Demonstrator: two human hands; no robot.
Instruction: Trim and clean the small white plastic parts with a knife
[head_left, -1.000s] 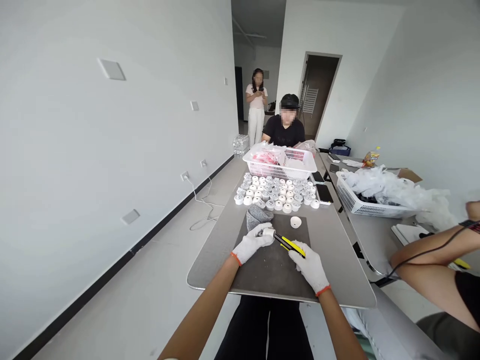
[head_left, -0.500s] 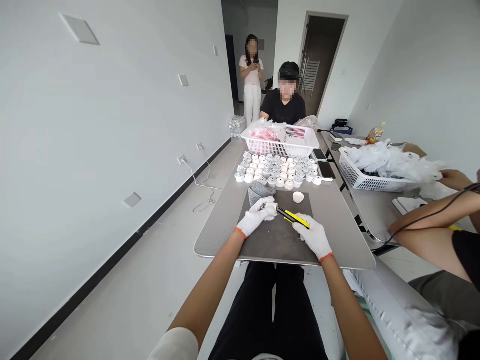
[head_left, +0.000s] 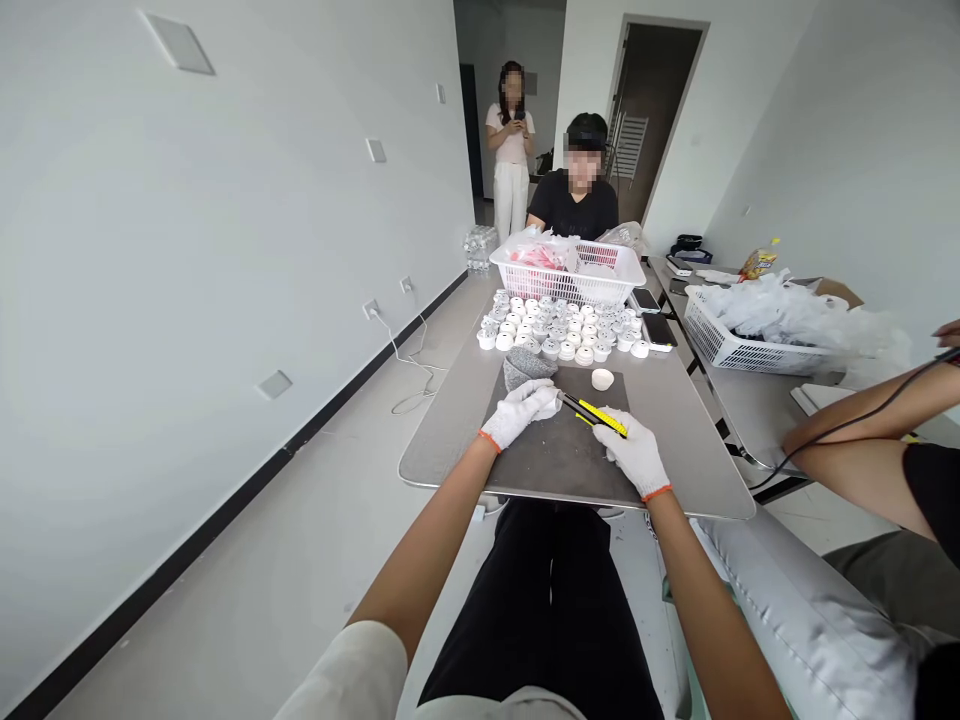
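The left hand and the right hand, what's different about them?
The left hand grips a small white piece, but the right hand holds a yellow-and-black utility knife. The left hand is beside the gray cloth, while the right hand is nearer the table's right side. Both wear white gloves with orange cuffs.

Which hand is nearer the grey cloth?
Left: the left hand is at the near side of the grey cloth; the right hand, holding the cutter, is farther right and nearer the person.
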